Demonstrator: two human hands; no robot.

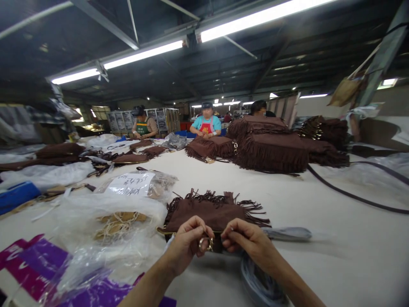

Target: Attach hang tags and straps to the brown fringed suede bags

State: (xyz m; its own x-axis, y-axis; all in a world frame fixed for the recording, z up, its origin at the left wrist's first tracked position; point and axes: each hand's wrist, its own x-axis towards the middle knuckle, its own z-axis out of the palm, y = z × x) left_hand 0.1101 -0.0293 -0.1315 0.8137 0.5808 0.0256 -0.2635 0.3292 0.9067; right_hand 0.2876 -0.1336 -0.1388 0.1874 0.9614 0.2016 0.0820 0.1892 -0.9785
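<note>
My left hand point(191, 238) is closed on a gold-coloured metal ring or clasp point(206, 244), which shows below its fingertips. Close by on the right, my right hand point(239, 238) has thumb and fingers pinched together; whatever is between them is too small to make out. Behind both hands a brown fringed bag point(204, 212) lies on the white table point(345, 238), its fringe pointing away from me and a gold zip along the near edge. A grey-blue coiled strip point(260, 281) lies under my right forearm.
Clear plastic bags point(79, 217) with tan pieces and a labelled packet point(134, 184) lie left. Purple packaging point(41, 260) is at the front left. Brown fringed bags point(271, 149) are piled at the back right, beside a long dark strap point(345, 195). Several people work beyond.
</note>
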